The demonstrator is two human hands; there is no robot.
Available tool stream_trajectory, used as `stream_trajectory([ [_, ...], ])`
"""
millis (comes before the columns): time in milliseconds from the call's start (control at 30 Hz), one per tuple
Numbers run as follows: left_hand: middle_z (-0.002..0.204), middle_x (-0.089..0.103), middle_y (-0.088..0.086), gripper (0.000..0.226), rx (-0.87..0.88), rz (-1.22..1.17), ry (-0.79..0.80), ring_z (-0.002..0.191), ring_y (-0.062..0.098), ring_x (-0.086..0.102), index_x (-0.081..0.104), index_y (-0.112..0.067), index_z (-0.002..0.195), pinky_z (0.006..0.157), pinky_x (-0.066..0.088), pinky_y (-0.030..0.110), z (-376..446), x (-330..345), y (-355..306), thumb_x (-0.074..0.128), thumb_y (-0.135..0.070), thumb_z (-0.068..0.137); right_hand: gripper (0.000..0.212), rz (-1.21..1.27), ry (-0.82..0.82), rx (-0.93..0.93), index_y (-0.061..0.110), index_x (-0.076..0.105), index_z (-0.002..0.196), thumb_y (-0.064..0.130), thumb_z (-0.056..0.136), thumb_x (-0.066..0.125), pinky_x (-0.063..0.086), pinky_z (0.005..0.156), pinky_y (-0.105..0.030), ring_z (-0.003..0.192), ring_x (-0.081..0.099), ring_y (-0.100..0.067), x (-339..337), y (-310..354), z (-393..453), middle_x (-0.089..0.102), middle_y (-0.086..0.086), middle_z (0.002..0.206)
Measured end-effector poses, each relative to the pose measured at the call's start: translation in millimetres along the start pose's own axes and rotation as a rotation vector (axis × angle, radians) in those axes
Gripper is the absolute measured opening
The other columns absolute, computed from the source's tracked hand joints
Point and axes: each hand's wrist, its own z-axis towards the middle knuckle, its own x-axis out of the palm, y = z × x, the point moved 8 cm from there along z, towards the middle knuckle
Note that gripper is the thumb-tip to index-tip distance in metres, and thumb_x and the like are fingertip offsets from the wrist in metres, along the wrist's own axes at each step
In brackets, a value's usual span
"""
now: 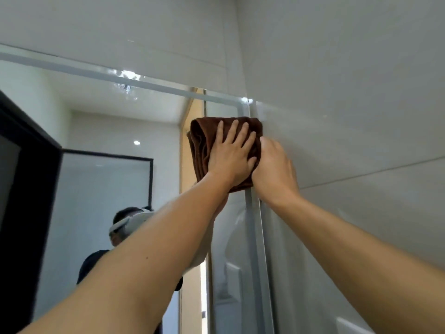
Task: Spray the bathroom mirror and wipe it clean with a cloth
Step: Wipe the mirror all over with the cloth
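A folded brown cloth (199, 145) lies flat against the upper right corner of the bathroom mirror (115, 131). My left hand (231, 155) presses on the cloth with its fingers spread and straight. Beside it, my right hand (274, 169) rests at the cloth's right edge, where the mirror's frosted border meets the side wall; its fingers are hidden behind the hand. Small droplets speckle the glass near the mirror's top edge (125, 85). No spray bottle is in view.
A grey tiled wall (349, 92) stands close on the right and runs above the mirror. The mirror reflects a person wearing a headset (125, 225), a dark-framed glass door (106, 179) and a white door.
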Motion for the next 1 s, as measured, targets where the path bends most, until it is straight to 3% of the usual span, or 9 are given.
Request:
stream_trajectory([
  [133, 0.168, 0.004, 0.005, 0.068, 0.125, -0.126, 0.138, 0.155, 0.024, -0.004, 0.01, -0.019, 0.16, 0.123, -0.005, 0.052, -50.0, 6.6, -9.4, 0.026, -0.047, 0.1, 0.043, 0.143, -0.016, 0.13, 0.012, 0.051, 0.135, -0.001, 0.094, 0.047, 0.042, 0.093, -0.027, 0.122, 0.054, -0.023, 20.2, -7.6, -24.1, 0.057, -0.005, 0.133],
  [267, 0.158, 0.038, 0.005, 0.048, 0.013, -0.721, 0.329, 0.148, 0.02, 0.029, 0.042, -0.014, 0.15, 0.12, 0.015, 0.033, -40.1, -35.0, 38.4, 0.032, -0.02, 0.104, 0.046, 0.318, -0.002, 0.298, 0.014, 0.036, 0.15, 0.013, 0.104, 0.037, 0.035, 0.108, -0.031, 0.135, 0.044, -0.024, 47.5, -13.3, -36.4, 0.046, -0.007, 0.149],
  [333, 0.149, 0.05, 0.004, 0.042, -0.079, -0.875, 0.41, 0.137, 0.02, 0.043, 0.053, -0.017, 0.143, 0.113, 0.025, 0.029, -45.0, -52.5, 63.5, 0.032, -0.02, 0.106, 0.052, 0.276, 0.026, 0.288, 0.017, 0.027, 0.155, 0.021, 0.105, 0.038, 0.031, 0.114, -0.037, 0.141, 0.037, -0.026, 61.1, -8.4, -29.8, 0.037, -0.007, 0.155],
  [433, 0.136, 0.06, 0.002, 0.038, -0.144, -1.018, 0.504, 0.124, 0.019, 0.055, 0.062, -0.023, 0.133, 0.113, 0.036, 0.037, -76.0, -53.8, 85.1, 0.038, -0.028, 0.105, 0.06, 0.091, 0.053, 0.266, 0.02, 0.017, 0.158, 0.037, 0.104, 0.037, 0.027, 0.117, -0.047, 0.145, 0.026, -0.032, 80.4, 1.5, -12.3, 0.028, -0.007, 0.161],
  [500, 0.139, 0.058, 0.0, 0.037, -0.189, -1.121, 0.493, 0.129, 0.017, 0.053, 0.062, -0.022, 0.132, 0.111, 0.036, 0.037, -101.3, -49.0, 104.5, 0.038, -0.026, 0.104, 0.066, 0.008, 0.067, 0.304, 0.021, 0.011, 0.158, 0.049, 0.102, 0.032, 0.024, 0.118, -0.051, 0.147, 0.019, -0.035, 96.5, 8.7, -5.6, 0.021, -0.007, 0.163],
  [567, 0.146, 0.053, 0.0, 0.039, -0.171, -1.058, 0.349, 0.135, 0.016, 0.047, 0.06, -0.017, 0.134, 0.115, 0.034, 0.04, -121.4, -57.0, 135.7, 0.036, -0.019, 0.103, 0.069, -0.045, 0.034, 0.341, 0.023, 0.007, 0.159, 0.055, 0.101, 0.026, 0.017, 0.12, -0.053, 0.148, 0.015, -0.036, 110.7, 14.6, -3.6, 0.016, -0.006, 0.165],
  [733, 0.147, 0.051, -0.005, 0.037, 0.12, -0.419, 0.011, 0.139, 0.01, 0.042, 0.059, -0.021, 0.132, 0.113, 0.039, 0.037, -169.6, -109.6, 207.0, 0.036, -0.024, 0.103, 0.069, -0.16, -0.115, 0.184, 0.019, 0.008, 0.159, 0.054, 0.101, 0.019, 0.01, 0.122, -0.054, 0.149, 0.018, -0.036, 130.0, 53.7, 3.0, 0.018, -0.009, 0.165],
  [867, 0.129, 0.061, 0.0, 0.039, 0.115, -0.269, -0.093, 0.123, 0.018, 0.053, 0.066, -0.014, 0.118, 0.095, 0.05, 0.043, -190.2, -147.7, 246.4, 0.035, -0.02, 0.095, 0.065, -0.082, -0.102, -0.082, 0.02, 0.014, 0.159, 0.049, 0.101, 0.017, 0.009, 0.124, -0.049, 0.15, 0.018, -0.031, 145.3, 151.2, 20.8, 0.022, -0.004, 0.164],
  [1000, 0.109, 0.066, 0.007, 0.039, 0.081, -0.112, -0.21, 0.105, 0.026, 0.059, 0.068, -0.007, 0.104, 0.086, 0.05, 0.046, -215.0, -175.7, 274.2, 0.035, -0.018, 0.087, 0.056, 0.188, -0.057, -0.352, 0.01, 0.029, 0.154, 0.029, 0.102, 0.035, 0.011, 0.124, -0.042, 0.149, 0.023, -0.026, 162.7, 275.2, 26.3, 0.034, -0.006, 0.159],
])
